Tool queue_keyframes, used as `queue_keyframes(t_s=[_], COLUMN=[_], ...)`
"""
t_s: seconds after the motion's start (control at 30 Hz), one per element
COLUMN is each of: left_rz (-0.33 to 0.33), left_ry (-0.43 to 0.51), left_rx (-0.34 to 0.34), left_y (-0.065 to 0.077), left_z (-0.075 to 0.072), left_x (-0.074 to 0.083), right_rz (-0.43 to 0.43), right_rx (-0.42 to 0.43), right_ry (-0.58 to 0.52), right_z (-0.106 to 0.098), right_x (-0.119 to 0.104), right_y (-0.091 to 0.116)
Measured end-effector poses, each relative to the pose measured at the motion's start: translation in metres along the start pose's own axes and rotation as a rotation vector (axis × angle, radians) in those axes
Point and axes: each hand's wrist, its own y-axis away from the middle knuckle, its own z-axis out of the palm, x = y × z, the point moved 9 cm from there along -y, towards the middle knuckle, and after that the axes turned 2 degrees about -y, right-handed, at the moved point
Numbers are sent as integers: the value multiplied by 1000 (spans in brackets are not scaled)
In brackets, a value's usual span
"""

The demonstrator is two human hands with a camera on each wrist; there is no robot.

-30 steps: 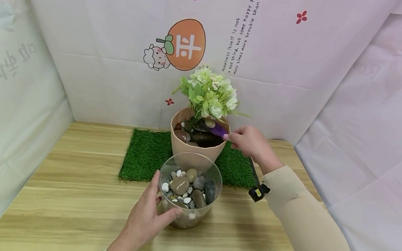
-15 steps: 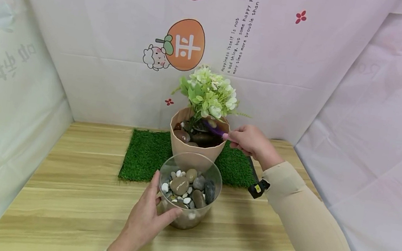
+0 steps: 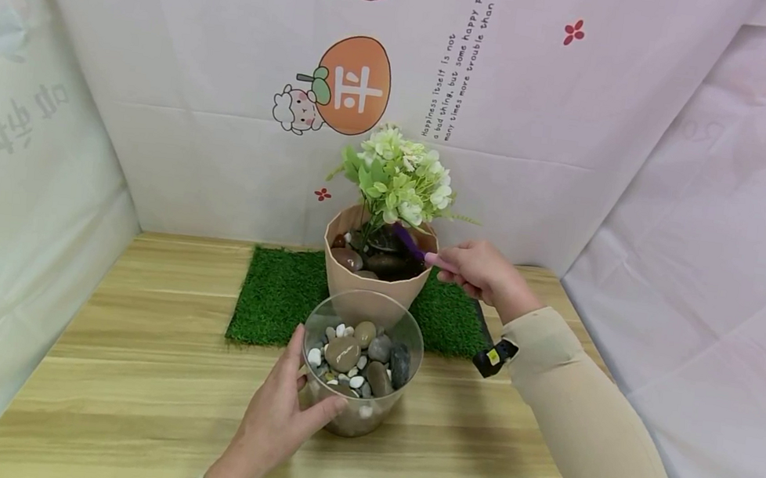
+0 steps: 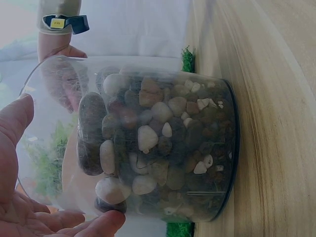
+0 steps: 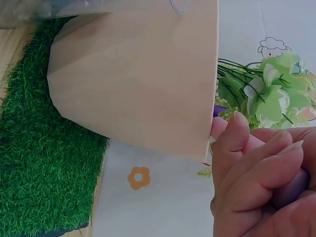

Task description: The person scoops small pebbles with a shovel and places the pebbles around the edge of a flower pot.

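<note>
My right hand (image 3: 482, 270) grips the pink handle of a small purple shovel (image 3: 411, 244). Its blade is tilted on edge inside the beige flower pot (image 3: 373, 289), under the white-green flowers (image 3: 404, 182). In the right wrist view, curled fingers (image 5: 256, 182) wrap the handle beside the pot's rim, which hides most of the blade. My left hand (image 3: 278, 408) holds the left and near sides of a clear plastic container (image 3: 350, 427), thumb near the rim. Stones (image 3: 343, 353) of mixed sizes, brown, grey and white, fill its lower part. Large dark stones (image 3: 387, 263) lie in the pot.
The pot stands on a green artificial grass mat (image 3: 277, 298) at the back of the wooden table (image 3: 127, 368). The clear container is just in front of it. A printed white cloth (image 3: 208, 156) hangs behind, with more cloth at both sides.
The shovel blade, earlier flatter with a pale stone on it, has turned on edge over the pot. That stone no longer shows on it. The left hand and container stay put.
</note>
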Motion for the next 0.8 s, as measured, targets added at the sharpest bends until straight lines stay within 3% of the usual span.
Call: queue_keyframes(t_s=[0.4,0.8], left_rz=[8,16], left_ry=[-12,-5], left_rx=[3,7], left_y=[0,0], left_z=[0,0], left_x=[1,1], right_rz=[17,22], right_rx=[-36,-79], right_ry=[27,11], right_z=[-3,-4], right_x=[3,1], right_y=[3,22])
